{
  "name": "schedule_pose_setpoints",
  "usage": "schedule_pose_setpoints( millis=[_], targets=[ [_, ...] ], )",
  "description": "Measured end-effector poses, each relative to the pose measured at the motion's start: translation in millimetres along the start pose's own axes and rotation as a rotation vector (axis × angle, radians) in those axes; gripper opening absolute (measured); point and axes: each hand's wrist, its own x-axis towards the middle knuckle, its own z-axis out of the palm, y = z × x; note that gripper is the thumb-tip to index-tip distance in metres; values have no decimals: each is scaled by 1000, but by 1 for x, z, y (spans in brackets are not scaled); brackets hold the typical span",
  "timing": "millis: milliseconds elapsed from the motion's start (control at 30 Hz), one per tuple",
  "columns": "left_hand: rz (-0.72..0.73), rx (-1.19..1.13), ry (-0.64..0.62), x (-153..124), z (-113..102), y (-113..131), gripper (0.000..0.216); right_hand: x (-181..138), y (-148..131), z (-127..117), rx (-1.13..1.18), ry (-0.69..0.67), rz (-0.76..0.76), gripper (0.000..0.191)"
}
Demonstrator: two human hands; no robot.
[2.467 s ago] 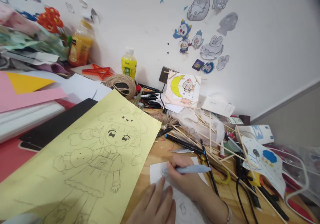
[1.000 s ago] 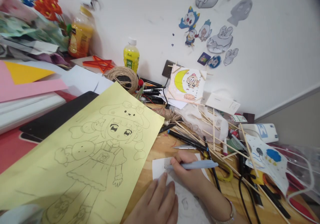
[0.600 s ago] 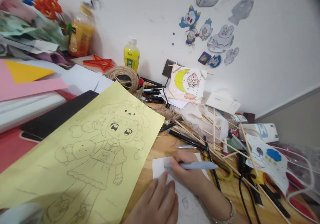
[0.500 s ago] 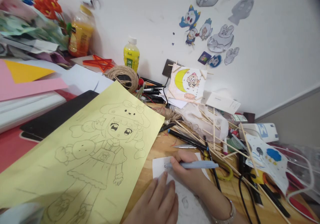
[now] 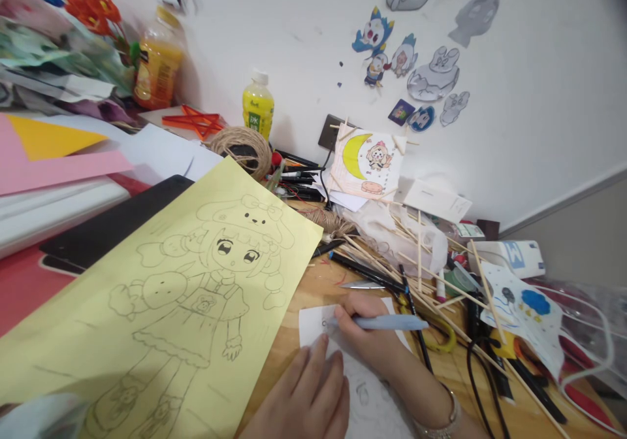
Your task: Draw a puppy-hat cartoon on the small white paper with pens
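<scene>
My right hand (image 5: 368, 340) grips a light blue pen (image 5: 386, 323), its tip resting on a small white sheet (image 5: 313, 321) near the lower middle of the wooden desk. My left hand (image 5: 306, 400) lies flat on the same sheet, fingers together and stretched forward, just left of the pen hand. Small pencil marks show on the white sheet below the hands. To the left lies a large yellow sheet (image 5: 161, 308) with a pencil drawing of a cartoon girl.
Bamboo sticks (image 5: 416, 276), black pens (image 5: 362, 270) and cables (image 5: 477, 360) clutter the desk to the right. A twine roll (image 5: 240, 148), two drink bottles (image 5: 258, 104) and a moon drawing (image 5: 366, 162) stand by the wall. Pink and white papers (image 5: 59, 164) pile up on the left.
The view has shifted slightly since the earliest frame. Both hands stay on the white sheet; the pen tip has moved only a little.
</scene>
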Motion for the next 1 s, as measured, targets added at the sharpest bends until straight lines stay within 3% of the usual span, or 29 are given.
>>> schedule_pose_setpoints(
  millis=[200,433,600,733,867,1000],
  targets=[
    [-26,-23,66,0,0,1,14,0,-2,-1,17,21,-33,31],
    [41,3,-63,7,-14,-6,15,-1,1,-1,0,10,-13,32],
    [-4,-5,14,7,-13,-6,16,-1,1,0,21,-7,-2,32],
    [11,-1,-28,6,-11,-5,15,-1,1,0,47,-8,11,32],
    [-8,4,38,1,-4,-1,14,-1,0,0,37,25,26,32],
    [-8,-3,23,-1,0,2,14,-1,-1,0,41,16,45,32]
  ],
)
